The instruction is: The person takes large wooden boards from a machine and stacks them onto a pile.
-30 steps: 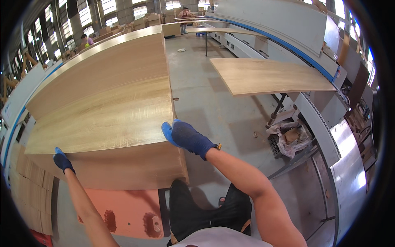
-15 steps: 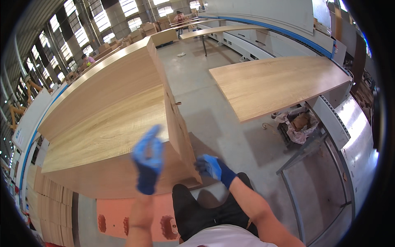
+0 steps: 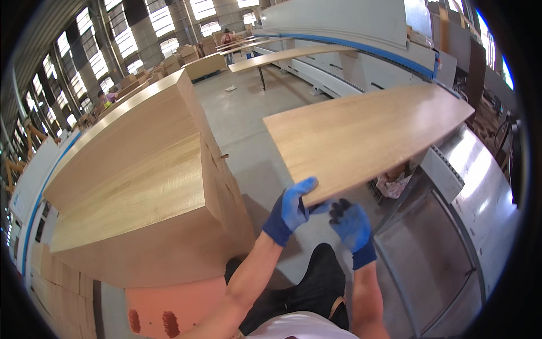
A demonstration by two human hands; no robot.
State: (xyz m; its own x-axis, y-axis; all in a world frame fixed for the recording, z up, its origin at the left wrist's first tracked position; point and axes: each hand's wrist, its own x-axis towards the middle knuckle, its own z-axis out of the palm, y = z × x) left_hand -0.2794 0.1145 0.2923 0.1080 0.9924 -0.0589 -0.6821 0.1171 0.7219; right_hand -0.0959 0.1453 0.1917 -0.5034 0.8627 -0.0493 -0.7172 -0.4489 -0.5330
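Panel [image 3: 361, 138] juts over grey floor [image 3: 243, 121], bright windows [image 3: 161, 22] beyond.

The person's left forearm [image 3: 245, 288] slants up and rightward to a blue-gloved left hand [image 3: 291, 212], its thumb set above the fingers in a pinching pose, while the right forearm [image 3: 367, 296] rises nearly upright to the similarly gloved right hand [image 3: 352, 226], its fingers loosely bent.

Woodworking factory floor, panel-processing type. Clues: long grey machine with blue rail [image 3: 333, 24], wood-grain panel [image 3: 361, 133] at its near end, big panel stack [image 3: 130, 203] to its left, worker [image 3: 227, 38] by its far end, brown cartons [image 3: 189, 53] left of that end, tall industrial windows [image 3: 160, 24] beyond it.
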